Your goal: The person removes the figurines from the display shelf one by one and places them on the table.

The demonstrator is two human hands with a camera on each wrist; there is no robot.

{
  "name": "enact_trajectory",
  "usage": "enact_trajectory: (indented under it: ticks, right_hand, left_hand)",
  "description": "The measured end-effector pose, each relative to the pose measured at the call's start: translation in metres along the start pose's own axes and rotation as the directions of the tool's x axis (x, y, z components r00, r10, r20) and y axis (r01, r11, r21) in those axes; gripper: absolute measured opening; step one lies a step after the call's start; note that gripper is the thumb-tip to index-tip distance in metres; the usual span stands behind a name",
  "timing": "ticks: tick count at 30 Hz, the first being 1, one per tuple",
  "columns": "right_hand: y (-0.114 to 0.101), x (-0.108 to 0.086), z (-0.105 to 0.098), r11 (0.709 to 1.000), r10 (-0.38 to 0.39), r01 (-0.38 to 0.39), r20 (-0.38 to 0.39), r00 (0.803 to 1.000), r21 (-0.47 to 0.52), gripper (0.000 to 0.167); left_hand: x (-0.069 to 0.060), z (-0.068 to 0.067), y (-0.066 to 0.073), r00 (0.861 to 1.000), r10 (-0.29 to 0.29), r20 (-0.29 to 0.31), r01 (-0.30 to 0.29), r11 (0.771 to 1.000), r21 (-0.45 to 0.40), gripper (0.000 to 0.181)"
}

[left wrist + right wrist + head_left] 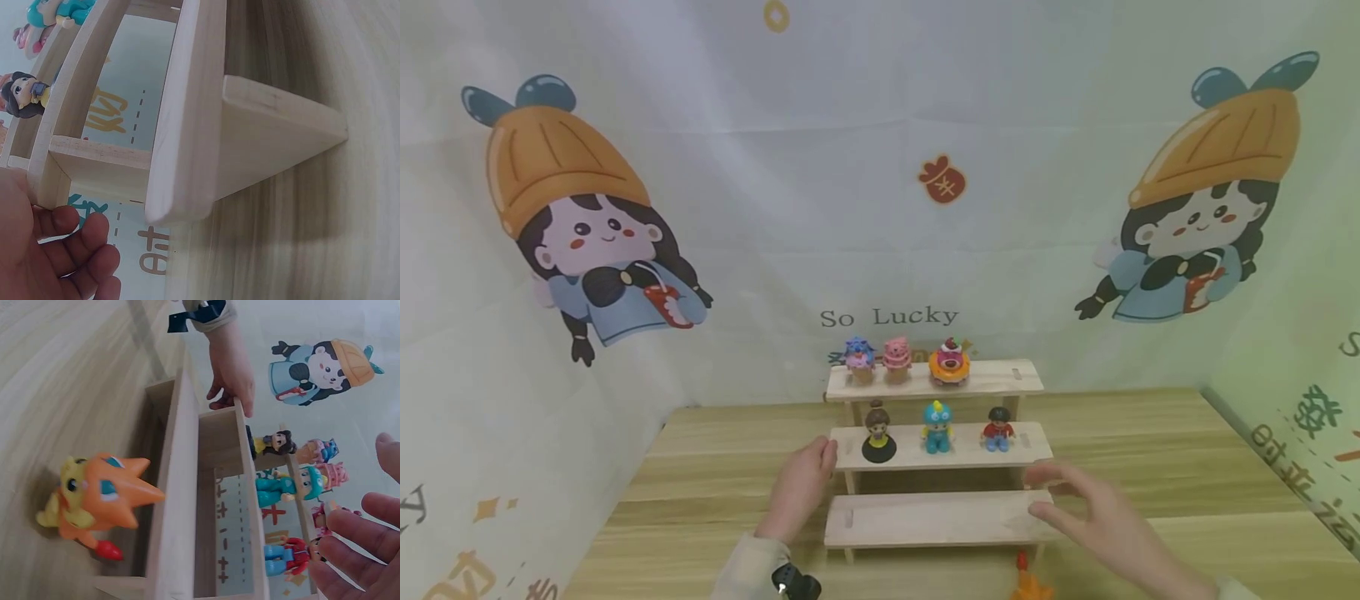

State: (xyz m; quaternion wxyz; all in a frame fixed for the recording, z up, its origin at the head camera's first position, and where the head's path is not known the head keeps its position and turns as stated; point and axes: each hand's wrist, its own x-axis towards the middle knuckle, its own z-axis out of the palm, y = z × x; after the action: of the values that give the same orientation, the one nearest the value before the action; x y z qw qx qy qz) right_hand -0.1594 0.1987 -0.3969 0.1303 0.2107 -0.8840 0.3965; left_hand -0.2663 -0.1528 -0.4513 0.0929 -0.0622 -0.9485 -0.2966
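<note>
A three-tier wooden shelf [940, 521] has its middle tier's left end gripped by my left hand [799, 490]; in the left wrist view the fingers [94, 240] curl beneath that tier. Beside the shelf's right end, my right hand [1105, 521] is held with fingers apart and nothing in it. On the middle tier stand a brown-haired figure [877, 429], a teal figure [937, 429] and a red-topped figure [998, 431]. The top tier holds a blue figure [860, 358], a pink figure [897, 358] and one in an orange ring [950, 364].
An orange spiky toy with a yellow face [103, 497] lies on the wood-grain table in front of the shelf's bottom tier, toward the right. A printed cloth [865, 208] with cartoon characters hangs behind the table and along its sides.
</note>
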Motion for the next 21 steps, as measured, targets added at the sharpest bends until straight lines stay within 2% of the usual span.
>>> enact_trajectory:
  ticks: [4, 10, 16, 21]
  right_hand:
    - [-0.002, 0.012, -0.009, 0.999, -0.020, 0.020, -0.013, 1.000, 0.030, 0.023]
    - [-0.007, 0.037, -0.018, 0.999, -0.045, 0.044, -0.071, 0.996, -0.009, 0.022]
    - [-0.009, 0.060, -0.020, 0.998, -0.055, 0.052, -0.090, 0.994, -0.040, 0.019]
    - [-0.006, 0.073, -0.018, 0.996, -0.076, 0.073, -0.095, 0.993, -0.042, 0.018]
  left_hand:
    - [0.000, 0.001, 0.001, 1.000, -0.016, 0.005, 0.016, 1.000, -0.025, 0.028]
    - [0.000, 0.001, 0.001, 1.000, -0.008, -0.007, 0.008, 1.000, -0.018, 0.029]
    - [-0.001, 0.001, 0.001, 1.000, 0.005, -0.014, -0.005, 1.000, -0.020, 0.029]
    - [-0.002, 0.001, 0.001, 1.000, 0.008, -0.017, -0.009, 1.000, -0.018, 0.029]
